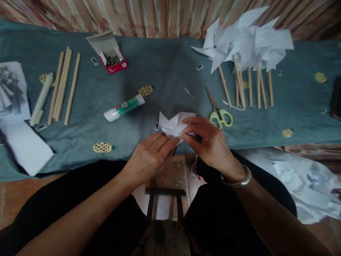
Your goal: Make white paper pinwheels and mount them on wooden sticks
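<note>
A white paper pinwheel (pixel 170 122), partly folded, is between my hands at the front edge of the cloth-covered table. My left hand (pixel 153 154) is closed on its lower edge, thumb and fingers pressed together. From the other side my right hand (pixel 207 140) pinches the paper near its middle and right flap. The fingers hide part of the folds. Just beyond my right hand lie scissors (pixel 221 117) with light green handles, blades apart. A green and white glue stick (pixel 124 107) rests on its side to the left.
Finished paper pinwheels on sticks (pixel 247 42) lie at the back right. A red box of metal pins (pixel 114 63) stands open at the back left. Wooden sticks (pixel 62 85) and paper sheets (pixel 29 145) lie at the left. A bag of paper scraps (pixel 306 181) is below, right.
</note>
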Demonstrator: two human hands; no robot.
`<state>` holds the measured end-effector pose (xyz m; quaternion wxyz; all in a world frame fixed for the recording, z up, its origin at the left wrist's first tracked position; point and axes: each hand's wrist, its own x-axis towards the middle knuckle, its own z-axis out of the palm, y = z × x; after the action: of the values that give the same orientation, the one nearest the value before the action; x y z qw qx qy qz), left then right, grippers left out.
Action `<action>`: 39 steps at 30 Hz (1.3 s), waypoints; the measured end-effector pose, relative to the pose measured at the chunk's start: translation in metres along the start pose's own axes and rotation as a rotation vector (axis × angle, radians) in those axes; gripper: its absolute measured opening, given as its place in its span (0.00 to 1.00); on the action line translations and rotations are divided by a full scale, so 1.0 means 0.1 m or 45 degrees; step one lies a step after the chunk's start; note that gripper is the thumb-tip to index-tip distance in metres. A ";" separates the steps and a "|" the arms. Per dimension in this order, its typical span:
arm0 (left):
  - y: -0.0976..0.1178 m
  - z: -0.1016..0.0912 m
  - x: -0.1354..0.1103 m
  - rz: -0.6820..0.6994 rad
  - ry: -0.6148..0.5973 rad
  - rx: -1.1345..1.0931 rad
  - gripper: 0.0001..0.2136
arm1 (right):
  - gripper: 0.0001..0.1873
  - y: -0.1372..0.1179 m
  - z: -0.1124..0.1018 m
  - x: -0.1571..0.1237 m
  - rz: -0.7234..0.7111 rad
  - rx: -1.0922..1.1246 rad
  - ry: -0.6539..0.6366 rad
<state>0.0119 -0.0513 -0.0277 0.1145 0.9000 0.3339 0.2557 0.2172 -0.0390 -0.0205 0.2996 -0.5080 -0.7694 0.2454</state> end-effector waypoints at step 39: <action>0.00 0.03 0.01 0.067 0.018 -0.086 0.09 | 0.05 -0.08 0.07 -0.05 0.078 -0.102 0.084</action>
<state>0.0142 -0.0509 -0.0297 0.1358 0.9022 0.3020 0.2762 0.2083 -0.0469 -0.0212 0.2965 -0.5508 -0.7524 0.2064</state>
